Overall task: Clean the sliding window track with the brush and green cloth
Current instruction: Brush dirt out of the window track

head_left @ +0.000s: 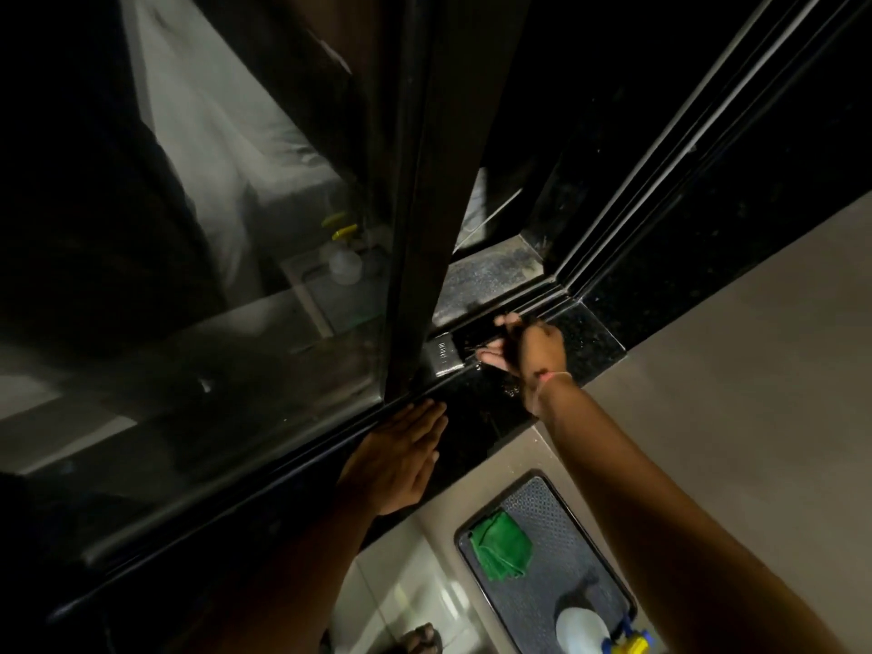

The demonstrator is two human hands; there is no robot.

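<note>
My right hand point(528, 349) grips the dark handle of a flat paint brush point(446, 356). Its metal ferrule lies in the window track point(500, 311), right beside the dark sash frame point(424, 228). The bristles are hidden behind that frame. My left hand point(401, 457) rests flat, fingers together, on the black granite sill point(476, 417) just below the sash's bottom rail. The green cloth point(502, 545) lies crumpled on a dark tray point(557, 549) down on the floor, away from both hands.
A white spray bottle point(582, 634) with a yellow and blue trigger stands on the same tray. The glass pane point(212, 276) reflects the bottle and the room. A beige wall point(731, 370) runs below the sill. Pale floor tiles and a foot point(420, 639) show at the bottom.
</note>
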